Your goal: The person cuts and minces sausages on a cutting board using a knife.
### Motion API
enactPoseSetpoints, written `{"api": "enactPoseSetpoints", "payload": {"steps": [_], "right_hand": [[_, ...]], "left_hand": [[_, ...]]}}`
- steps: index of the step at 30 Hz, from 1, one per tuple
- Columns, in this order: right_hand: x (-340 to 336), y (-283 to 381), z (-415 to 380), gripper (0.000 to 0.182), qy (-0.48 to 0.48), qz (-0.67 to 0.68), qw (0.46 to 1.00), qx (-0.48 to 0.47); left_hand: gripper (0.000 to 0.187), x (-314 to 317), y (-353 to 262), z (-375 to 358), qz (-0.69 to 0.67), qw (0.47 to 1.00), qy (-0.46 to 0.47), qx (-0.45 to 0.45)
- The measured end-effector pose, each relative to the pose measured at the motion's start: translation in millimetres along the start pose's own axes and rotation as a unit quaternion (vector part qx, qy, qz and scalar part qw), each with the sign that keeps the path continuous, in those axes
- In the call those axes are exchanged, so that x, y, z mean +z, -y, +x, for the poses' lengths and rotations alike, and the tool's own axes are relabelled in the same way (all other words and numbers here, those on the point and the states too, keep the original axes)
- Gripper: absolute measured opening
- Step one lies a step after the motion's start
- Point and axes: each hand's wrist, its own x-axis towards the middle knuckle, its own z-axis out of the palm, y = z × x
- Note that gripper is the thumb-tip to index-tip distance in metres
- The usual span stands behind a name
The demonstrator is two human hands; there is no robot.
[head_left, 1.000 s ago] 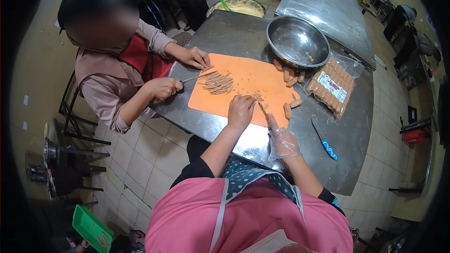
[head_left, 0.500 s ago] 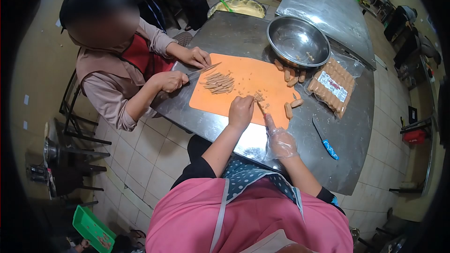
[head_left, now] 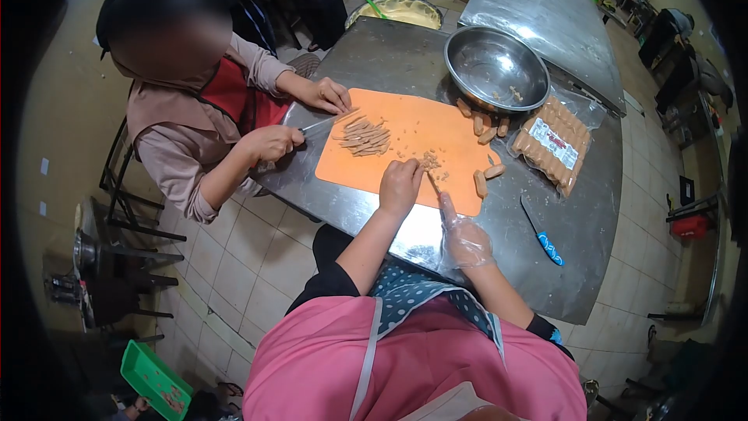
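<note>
On an orange cutting board (head_left: 440, 121), my bare left hand (head_left: 401, 185) is closed, its fingertips pressed down on sausage strips that it mostly hides. Small diced sausage bits (head_left: 431, 160) lie just beyond those fingertips. My right hand (head_left: 467, 242), in a clear plastic glove, grips a knife (head_left: 433, 182) at the board's near edge, index finger stretched along it. Only a short length of the blade shows, close beside my left fingers. A pile of cut sausage strips (head_left: 365, 137) rests on the board's left part.
Across the left corner, a co-worker's hands (head_left: 276, 143) cut with another knife. Whole sausages (head_left: 480, 183), a steel bowl (head_left: 497, 70), a sausage pack (head_left: 552, 144) and a blue-handled knife (head_left: 548, 248) are on the metal table (head_left: 538, 288) at right.
The co-worker's knife hand has drawn back slightly to the left. My right hand has shifted a little, with the knife still beside my left fingertips.
</note>
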Motion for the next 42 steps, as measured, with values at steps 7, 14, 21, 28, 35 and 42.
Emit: {"api": "enactPoseSetpoints", "payload": {"steps": [7, 14, 21, 28, 35, 42], "right_hand": [[-6.9, 7.1, 20.2, 0.065, -0.028, 0.029, 0.999, -0.014], [3.6, 14.2, 23.7, 0.067, -0.042, 0.004, 0.998, -0.038], [11.9, -5.2, 7.2, 0.057, -0.041, 0.059, 0.997, -0.032], [4.2, 13.0, 38.6, 0.066, -0.057, 0.016, 0.997, -0.058], [1.0, 7.0, 9.3, 0.067, -0.008, 0.004, 1.000, -0.015], [-2.4, 7.3, 18.8, 0.062, -0.043, 0.045, 0.997, -0.041]], "left_hand": [[0.012, -2.4, 4.6, -5.0, -0.006, 0.998, -0.023, 0.055], [0.009, -3.7, 2.6, -4.0, 0.002, 0.998, -0.026, 0.064], [0.009, -3.4, 1.5, -4.1, -0.022, 1.000, 0.004, 0.014], [0.007, -6.2, 0.3, -5.4, -0.023, 1.000, 0.010, 0.016], [0.005, -1.5, 5.7, -5.9, -0.031, 0.998, -0.024, 0.042], [0.004, -2.9, 3.7, -3.1, -0.017, 1.000, -0.001, 0.019]]}}
